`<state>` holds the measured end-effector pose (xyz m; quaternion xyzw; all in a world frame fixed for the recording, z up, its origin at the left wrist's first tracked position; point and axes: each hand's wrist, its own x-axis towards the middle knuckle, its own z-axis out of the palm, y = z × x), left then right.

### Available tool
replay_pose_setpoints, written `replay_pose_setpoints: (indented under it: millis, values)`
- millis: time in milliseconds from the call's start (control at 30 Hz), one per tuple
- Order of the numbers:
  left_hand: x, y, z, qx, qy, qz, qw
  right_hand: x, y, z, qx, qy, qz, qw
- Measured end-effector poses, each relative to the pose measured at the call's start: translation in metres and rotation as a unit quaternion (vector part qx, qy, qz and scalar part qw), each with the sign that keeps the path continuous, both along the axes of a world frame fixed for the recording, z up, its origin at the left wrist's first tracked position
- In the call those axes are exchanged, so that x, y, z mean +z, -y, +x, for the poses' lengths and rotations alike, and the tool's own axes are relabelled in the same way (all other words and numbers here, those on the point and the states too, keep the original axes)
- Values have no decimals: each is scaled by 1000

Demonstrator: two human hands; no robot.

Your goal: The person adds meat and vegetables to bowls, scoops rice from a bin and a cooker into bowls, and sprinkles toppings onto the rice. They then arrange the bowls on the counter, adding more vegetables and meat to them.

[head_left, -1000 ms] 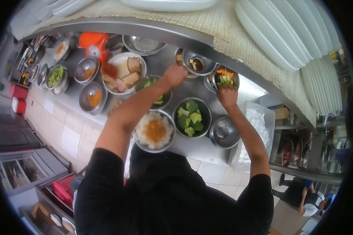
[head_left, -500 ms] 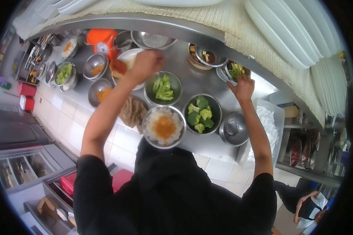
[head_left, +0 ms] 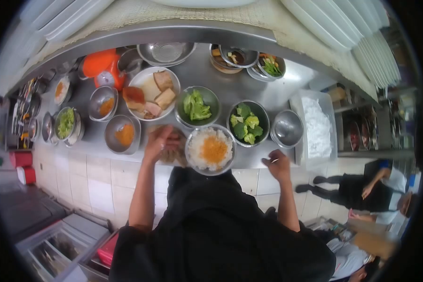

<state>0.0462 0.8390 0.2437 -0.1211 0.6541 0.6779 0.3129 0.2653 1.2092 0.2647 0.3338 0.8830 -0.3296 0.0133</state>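
My left hand (head_left: 160, 142) is over a crumpled brown cloth (head_left: 174, 152) at the counter's front edge, its fingers blurred. Just right of the cloth stands a steel bowl of white rice topped with orange-brown powder (head_left: 212, 149). Behind it is a bowl of lettuce (head_left: 197, 105), and to its right a bowl of broccoli (head_left: 246, 124). My right hand (head_left: 278, 164) hovers by the front edge, below the broccoli and a steel bowl (head_left: 287, 128). Its fingers are loosely bent with the thumb apart, and nothing shows in them.
A plate with meat pieces (head_left: 150, 94) lies behind the cloth. Bowls of orange powder (head_left: 124, 135) and an orange scale (head_left: 102, 68) stand left. A tub of white powder (head_left: 317, 127) sits right. Overhead runs a shelf (head_left: 183, 28) with plates. Two people (head_left: 376, 188) are at right.
Both hands have drawn back toward me: the left from over the meat plate to the cloth, the right from the far vegetable bowl to the front edge. My view has shifted too.
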Motion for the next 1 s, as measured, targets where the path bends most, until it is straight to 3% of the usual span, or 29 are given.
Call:
replay_pose_setpoints:
  millis: [67,100,133,200,300,400,633,733,833,867,900,1000]
  values:
    - [-8,-17,-11,-36,32,37,998,-10,33,7,-106,25,-203,973]
    - [-17,-26,-18,-35,52,69,996,-8,49,2,-169,14,-331,928]
    - [-27,-32,-23,-35,74,98,992,-11,60,-4,-182,7,-330,926]
    - [-47,-41,-37,-67,86,129,986,-25,68,-23,-246,-122,-492,826]
    - [-56,-59,-50,-78,111,162,977,-57,66,-52,-304,-202,-529,766]
    - [-63,-82,-56,-55,121,181,974,-73,55,-66,-310,-224,-547,745]
    - [-56,-133,-87,-113,133,194,965,-71,35,-118,-305,-253,-511,763]
    - [-56,-134,-89,-104,119,159,975,-75,27,-123,-224,-286,-527,768]
    - [-46,-93,-80,-44,50,57,996,-64,27,-113,-158,-179,-449,861]
    - [-31,-69,-61,-52,-23,49,997,-72,25,-103,-123,-140,-450,873]
    - [-16,-51,-40,-65,-93,39,993,-48,36,-97,-73,-60,-416,905]
    - [19,24,15,5,-22,10,1000,-54,44,-74,-34,-31,-444,895]
